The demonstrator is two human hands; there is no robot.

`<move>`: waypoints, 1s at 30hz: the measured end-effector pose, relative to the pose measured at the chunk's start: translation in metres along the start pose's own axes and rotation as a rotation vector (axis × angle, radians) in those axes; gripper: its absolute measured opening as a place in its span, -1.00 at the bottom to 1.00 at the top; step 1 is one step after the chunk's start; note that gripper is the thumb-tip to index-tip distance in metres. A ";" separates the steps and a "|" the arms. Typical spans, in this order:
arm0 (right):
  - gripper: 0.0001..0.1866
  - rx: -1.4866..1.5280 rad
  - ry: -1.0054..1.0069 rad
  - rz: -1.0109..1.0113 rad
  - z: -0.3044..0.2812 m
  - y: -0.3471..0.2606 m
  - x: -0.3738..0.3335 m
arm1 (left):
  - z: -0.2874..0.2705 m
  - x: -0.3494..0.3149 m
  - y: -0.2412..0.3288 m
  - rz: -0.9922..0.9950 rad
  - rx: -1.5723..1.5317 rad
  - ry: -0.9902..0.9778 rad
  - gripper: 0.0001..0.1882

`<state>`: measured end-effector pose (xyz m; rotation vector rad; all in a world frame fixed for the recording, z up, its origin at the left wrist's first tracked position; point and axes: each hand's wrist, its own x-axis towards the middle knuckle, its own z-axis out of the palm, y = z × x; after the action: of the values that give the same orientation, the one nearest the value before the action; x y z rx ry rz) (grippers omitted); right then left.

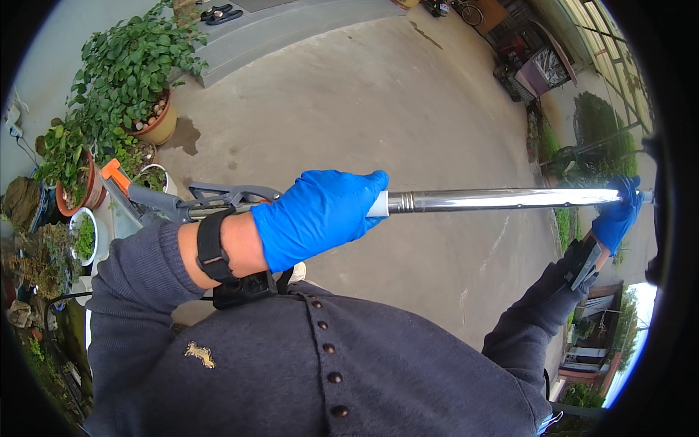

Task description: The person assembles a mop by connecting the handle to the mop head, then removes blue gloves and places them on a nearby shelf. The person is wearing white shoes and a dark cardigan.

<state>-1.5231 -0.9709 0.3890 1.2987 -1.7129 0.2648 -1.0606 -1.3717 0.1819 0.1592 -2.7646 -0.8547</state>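
A long shiny metal pole (502, 199) lies level across the view in front of my chest. My left hand (320, 216), in a blue glove, is closed round it beside a white collar (379, 205). Far to the right, my right hand (617, 213), also blue-gloved, grips the pole near its other end; the view's dark rim cuts off what lies beyond. Past my left wrist the pole meets a grey plastic head (156, 202) with a lever-like grey loop (233, 191) and an orange piece (115, 175). My left forearm hides part of this head.
Potted plants (138, 65) stand along the left wall, with a white planter (85, 237) close to my left elbow. Grey steps (284, 25) with dark slippers (221, 14) are at the far left. A cart-like object (539, 69) stands far right on the concrete ground (349, 102).
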 end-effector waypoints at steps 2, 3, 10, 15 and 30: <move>-0.66 0.750 0.096 0.213 0.011 0.023 0.009 | 0.007 0.031 -0.003 0.013 -0.029 0.020 -0.72; -0.67 1.428 0.177 0.424 0.018 0.031 0.013 | 0.010 0.046 -0.004 0.014 -0.035 0.016 -0.72; -0.72 2.086 0.527 0.902 0.088 0.031 0.043 | 0.029 0.131 -0.042 0.007 -0.123 -0.010 -0.72; -0.43 1.792 0.546 0.985 0.193 -0.024 0.088 | 0.024 0.205 -0.120 -0.083 -0.127 -0.143 -0.67; -0.58 1.461 0.537 0.625 0.350 -0.078 0.395 | -0.031 0.424 -0.310 0.042 -0.878 -0.864 -0.76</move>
<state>-1.6467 -1.4823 0.4776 1.2909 -1.2731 2.2998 -1.4513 -1.7171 0.1147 -0.5402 -2.6595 -2.4556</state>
